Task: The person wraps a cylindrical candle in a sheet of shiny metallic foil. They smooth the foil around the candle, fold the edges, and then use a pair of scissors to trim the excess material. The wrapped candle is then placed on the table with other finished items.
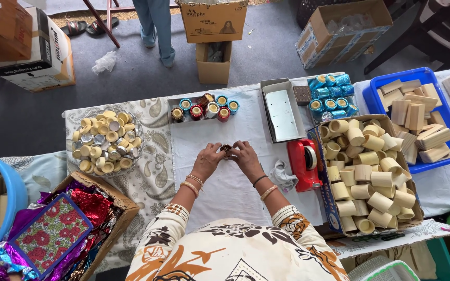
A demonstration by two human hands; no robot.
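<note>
At table centre, both hands pinch one small cup.
Left hand (pixel 208 158) and right hand (pixel 246 154) clamp the foil-wrapped cup (pixel 226 150); probably light, crushable, best held by its sides.

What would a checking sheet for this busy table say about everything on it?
Surface: table under pale cloth, patterned cloth at left.
Job's things: small foil-wrapped cup held between both hands; wrapped cups in shallow tray.
Clutter: bowl of small caps, box of plain cream tubes, red tape dispenser, blue tray of blocks, box of shiny foil sheets.
Grippers: left hand and right hand both pinch the cup.
Cables: nothing seen.
Surroundings: cardboard boxes on grey floor; another person's legs beyond the table.
</note>
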